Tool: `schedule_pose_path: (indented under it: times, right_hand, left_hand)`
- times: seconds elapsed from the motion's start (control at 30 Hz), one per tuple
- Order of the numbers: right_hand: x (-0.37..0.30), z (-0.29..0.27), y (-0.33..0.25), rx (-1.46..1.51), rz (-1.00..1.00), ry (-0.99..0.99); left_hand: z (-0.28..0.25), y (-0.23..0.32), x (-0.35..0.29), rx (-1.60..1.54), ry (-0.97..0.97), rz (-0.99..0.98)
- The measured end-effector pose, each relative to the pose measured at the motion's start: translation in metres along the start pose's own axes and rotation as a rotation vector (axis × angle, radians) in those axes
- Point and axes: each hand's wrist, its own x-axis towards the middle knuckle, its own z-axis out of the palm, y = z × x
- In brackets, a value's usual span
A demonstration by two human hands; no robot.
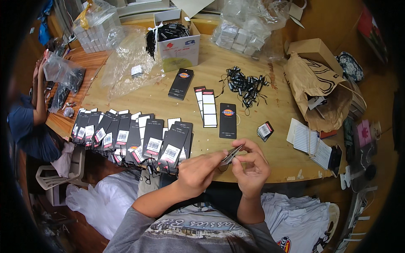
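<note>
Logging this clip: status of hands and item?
Left hand and right hand both pinch one flat black cardboard hang tag over the wooden table edge. Nothing between them.

Brown paper bag [314, 84] lying at my desk's [147, 99] far right, open white box [179, 44] of black strings at the back, clear bags of small white boxes [240, 36], folded shirts [295, 219] below me.

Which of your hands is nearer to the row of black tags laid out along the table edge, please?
Left. The left hand is just beside the row of black tags; the right hand is farther off.
</note>
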Motion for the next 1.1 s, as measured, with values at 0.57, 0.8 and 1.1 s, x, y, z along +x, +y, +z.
schedule_pose_path:
  times: [0.57, 0.8, 1.1]
  right_hand:
    - [0.004, -0.013, 0.004, -0.173, -0.163, -0.033]
    - [-0.002, -0.001, -0.003, -0.428, -0.325, 0.033]
    - [-0.003, -0.001, -0.004, -0.464, -0.388, 0.045]
  left_hand:
    - [-0.01, -0.003, 0.009, -0.322, -0.022, -0.365]
    - [-0.002, 0.008, 0.005, -0.483, 0.104, -0.39]
    - [-0.007, 0.011, 0.012, -0.336, 0.057, -0.199]
